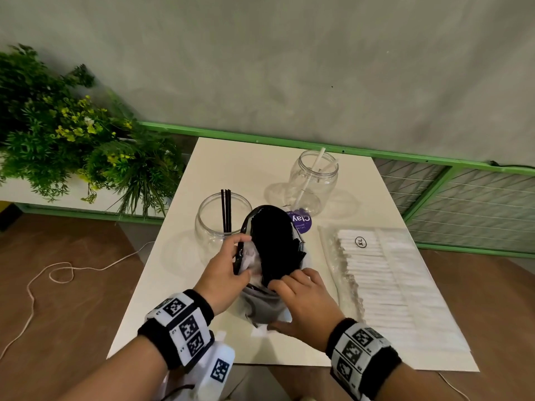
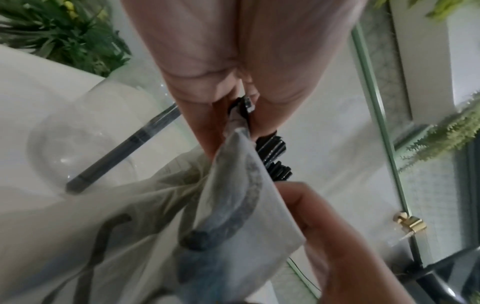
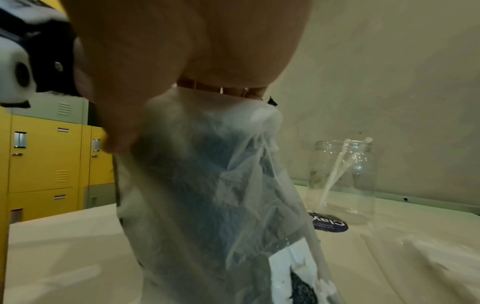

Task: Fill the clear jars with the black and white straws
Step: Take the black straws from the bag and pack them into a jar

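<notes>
Left hand (image 1: 224, 273) pinches the bag (image 1: 270, 250) rim and right hand (image 1: 304, 299) grips black straws (image 1: 278, 247) at mid-table (image 1: 231, 169), between the two jars (image 1: 221, 224), while wrist views show fingers (image 2: 207, 86) clamped on plastic beside the white-straw jar (image 3: 342, 181).

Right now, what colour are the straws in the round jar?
Black straws, clearest in the head view.

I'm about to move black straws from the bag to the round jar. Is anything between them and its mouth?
Nothing visible blocks the way. The round jar stands just left of the bag, mouth open, with a few black straws leaning at its left. The left hand holds the bag's edge beside it.
</notes>
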